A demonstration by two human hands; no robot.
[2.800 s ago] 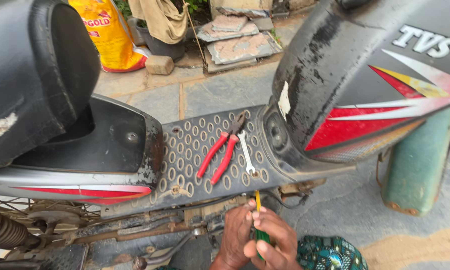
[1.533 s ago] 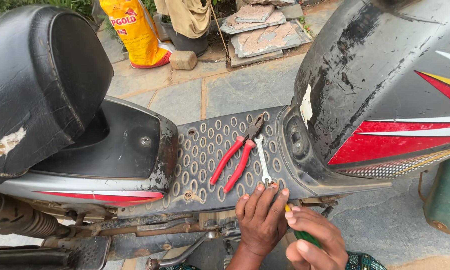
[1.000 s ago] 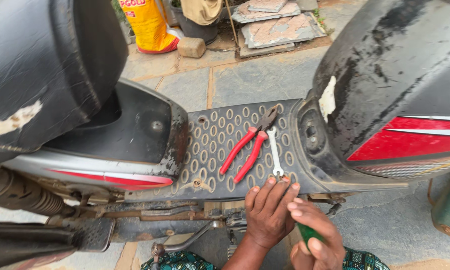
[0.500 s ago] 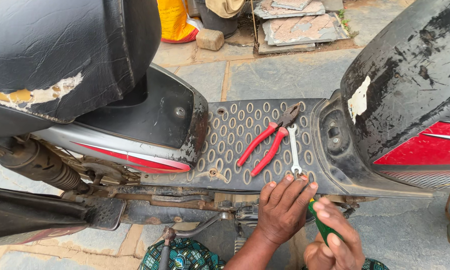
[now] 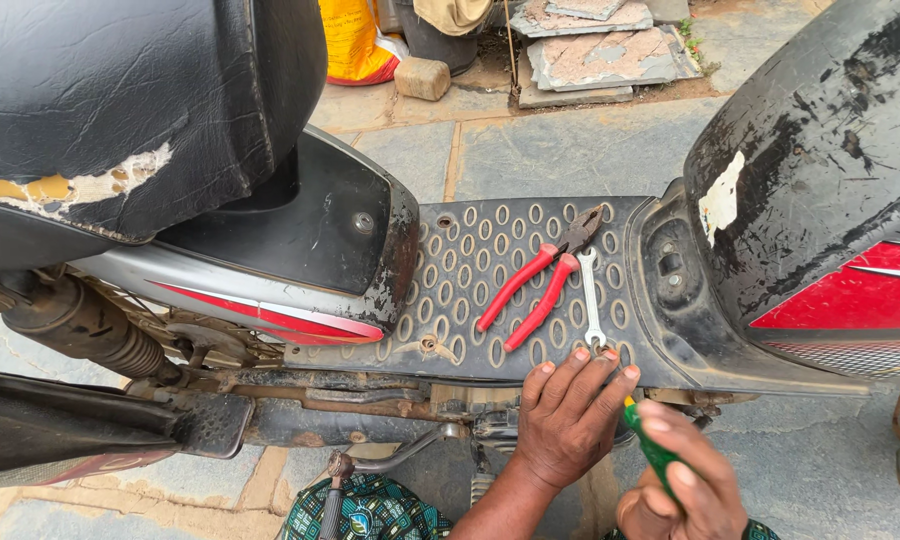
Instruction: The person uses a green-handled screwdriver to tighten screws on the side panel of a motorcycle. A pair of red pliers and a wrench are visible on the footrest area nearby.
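A scooter lies before me with a black perforated footboard [image 5: 490,290]. Red-handled pliers [image 5: 535,285] and a silver spanner [image 5: 590,305] rest on the footboard. My left hand [image 5: 567,420] presses flat against the footboard's near edge, fingers spread, just below the spanner's end. My right hand [image 5: 685,490] grips a green-handled screwdriver [image 5: 655,450] whose yellow tip end points up toward the underside of the footboard edge, next to my left fingers.
The torn black seat [image 5: 120,110] fills the upper left; the scuffed black and red front panel [image 5: 830,200] rises at right. A footrest and frame parts [image 5: 200,420] sit low left. Stone slabs [image 5: 610,50], a brick and a yellow sack [image 5: 355,40] lie behind.
The view has shifted left along the scooter. My left hand moved up and laid itself flat on the footboard edge; my right hand kept the screwdriver beside it.
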